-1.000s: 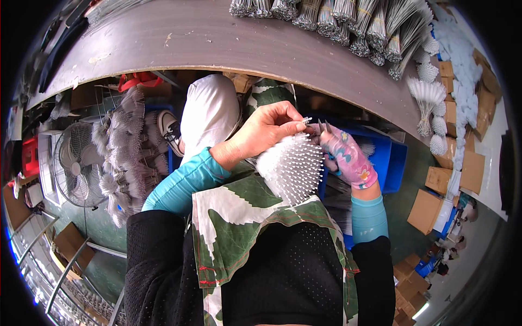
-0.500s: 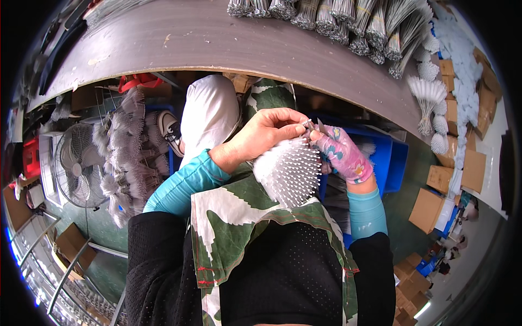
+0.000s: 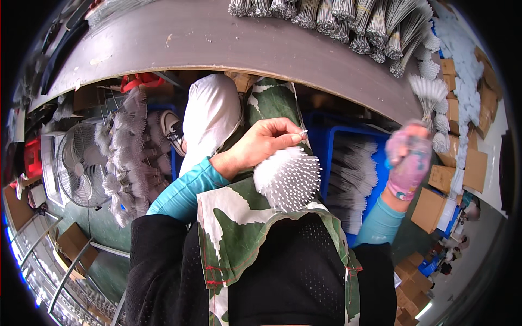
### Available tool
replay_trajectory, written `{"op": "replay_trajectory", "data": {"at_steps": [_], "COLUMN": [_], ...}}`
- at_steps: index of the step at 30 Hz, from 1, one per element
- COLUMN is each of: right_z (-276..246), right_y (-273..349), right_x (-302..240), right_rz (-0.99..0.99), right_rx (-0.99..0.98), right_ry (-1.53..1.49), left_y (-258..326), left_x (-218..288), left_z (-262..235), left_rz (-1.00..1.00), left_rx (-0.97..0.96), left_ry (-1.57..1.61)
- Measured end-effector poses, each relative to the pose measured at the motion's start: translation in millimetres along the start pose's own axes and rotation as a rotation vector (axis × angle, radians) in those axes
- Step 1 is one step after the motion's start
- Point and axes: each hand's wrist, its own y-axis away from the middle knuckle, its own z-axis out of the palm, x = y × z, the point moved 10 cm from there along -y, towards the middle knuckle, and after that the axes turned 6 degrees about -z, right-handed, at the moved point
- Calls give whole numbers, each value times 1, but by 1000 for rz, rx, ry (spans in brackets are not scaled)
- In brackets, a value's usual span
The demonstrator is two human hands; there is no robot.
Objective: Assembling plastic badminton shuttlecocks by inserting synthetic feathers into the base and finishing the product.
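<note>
A domed bundle of white-tipped bristles (image 3: 288,179) rests on my lap over the camouflage apron. Just above it, my left hand (image 3: 261,142) is bare and closed, thumb and forefinger pinching a short, thin white piece (image 3: 303,132). Whether that piece joins the bundle is hidden. My right hand (image 3: 409,160), in a pink flowered fingerless glove, is out to the right beyond the blue bin. Motion smears its fingers, so I cannot tell what they hold; a small blue patch shows at their left side.
A blue bin (image 3: 383,179) with bristle bundles (image 3: 350,179) stands right of my lap. Bundles of metal wires (image 3: 375,27) lie along the brown table (image 3: 217,43). At left are a fan (image 3: 79,168) and hanging bristle bunches (image 3: 128,152). Cardboard boxes (image 3: 427,209) stand at right.
My right hand has left the top of the bundle and swung right, past the bin, uncovering the bundles inside it. My left hand stays by the bundle, now a little lower.
</note>
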Motion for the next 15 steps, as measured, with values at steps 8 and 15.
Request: {"op": "replay_trajectory", "data": {"at_steps": [8, 15], "right_z": [16, 66], "right_y": [20, 12], "right_x": [114, 104], "right_rz": [383, 85], "right_rx": [-64, -257], "right_ry": [36, 331], "left_y": [-3, -7], "left_x": [9, 5], "left_z": [-6, -12], "left_rz": [38, 15], "left_rx": [19, 43], "left_ry": [43, -42]}}
